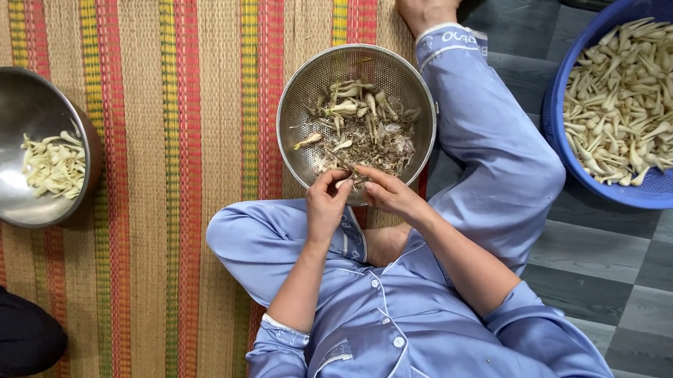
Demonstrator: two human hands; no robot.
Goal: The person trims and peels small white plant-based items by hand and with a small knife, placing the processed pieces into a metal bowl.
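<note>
While both hands pinch a small pale stalk [345, 183] between them, left hand [328, 204] and right hand [391, 196] fingertips pressed together, they hover over the near rim of the metal colander [411, 89] of peelings. Loose scraps could spill onto the woven mat [165, 180] if the rim gets knocked. Fingers mostly hide the stalk.

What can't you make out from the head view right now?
- Piece between left hand and right hand: covered by the fingers.
- Blue basket: cut off by the right edge.
- Steel bowl: cut off by the left edge.
- Scraps in the colander: too small to identify.
</note>
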